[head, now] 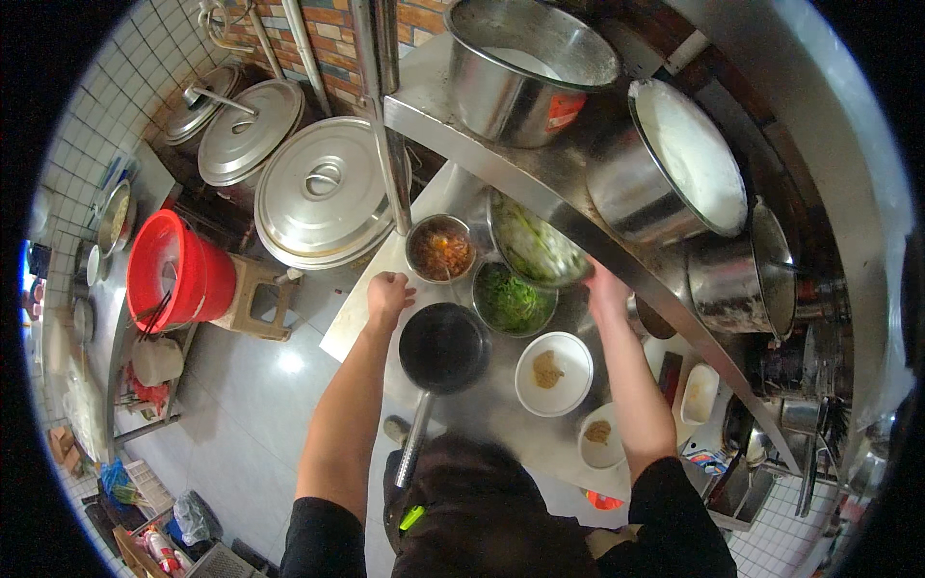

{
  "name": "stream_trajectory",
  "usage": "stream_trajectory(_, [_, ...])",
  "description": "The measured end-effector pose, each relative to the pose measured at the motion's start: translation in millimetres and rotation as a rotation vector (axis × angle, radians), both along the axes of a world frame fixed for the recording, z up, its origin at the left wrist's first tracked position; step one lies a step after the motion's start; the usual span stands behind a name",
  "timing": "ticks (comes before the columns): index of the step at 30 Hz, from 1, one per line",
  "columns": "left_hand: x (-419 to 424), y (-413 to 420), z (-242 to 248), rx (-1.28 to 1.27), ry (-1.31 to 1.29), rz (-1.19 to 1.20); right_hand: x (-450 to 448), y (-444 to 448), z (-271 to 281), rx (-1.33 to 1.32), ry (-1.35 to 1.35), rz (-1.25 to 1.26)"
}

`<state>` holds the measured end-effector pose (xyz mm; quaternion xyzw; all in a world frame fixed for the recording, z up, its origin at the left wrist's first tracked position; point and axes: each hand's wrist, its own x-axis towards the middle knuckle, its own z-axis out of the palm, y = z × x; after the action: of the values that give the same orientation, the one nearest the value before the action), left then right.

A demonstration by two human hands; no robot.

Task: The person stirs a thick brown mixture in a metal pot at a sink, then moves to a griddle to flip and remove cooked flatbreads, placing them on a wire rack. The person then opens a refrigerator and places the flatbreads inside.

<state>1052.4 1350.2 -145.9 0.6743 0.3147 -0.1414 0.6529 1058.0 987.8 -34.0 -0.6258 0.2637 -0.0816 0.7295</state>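
My right hand [607, 291] grips the edge of a large steel bowl [538, 242] partly under the shelf; its pale and green contents are blurred. The bowl looks tilted and overlaps a smaller steel bowl of chopped green herbs [513, 298]. My left hand [390, 295], fingers loosely curled, holds nothing. It hovers at the left of the counter, close to a steel bowl of reddish-brown sauce [439, 248]. Before me sits a black pan [444, 348], its metal handle pointing toward my body. Right of it, a white bowl [538, 389] and another white bowl [600, 451] contain brown powder.
A steel shelf [491, 162] crosses above the counter [491, 404] and bears big steel pots [488, 94]. Large lidded pots [325, 191] stand at the far left. A red bucket [209, 271] rests on a plastic stool [256, 303]. A white tray [699, 394] lies at the right.
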Motion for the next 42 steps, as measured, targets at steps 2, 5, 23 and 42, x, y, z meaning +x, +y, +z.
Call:
stream_trajectory(2, [-1.2,0.2,-1.6,-0.06,-0.015,0.028,37.2,19.0,-22.5,0.062,-0.095,0.071])
stream_trajectory(5, [4.7,-16.0,16.8,-0.063,-0.011,-0.063,76.4,52.9,-31.2,0.026,0.004,-0.006])
stream_trajectory(23, [-48.6,15.4,21.8,-0.295,-0.145,0.287,137.5,124.9,-69.4,-0.068,0.247,0.135])
stream_trajectory(42, [-153.5,-177.8,79.8,-0.42,0.122,-0.225,52.4,-42.4,-161.2,-0.271,0.333,0.198])
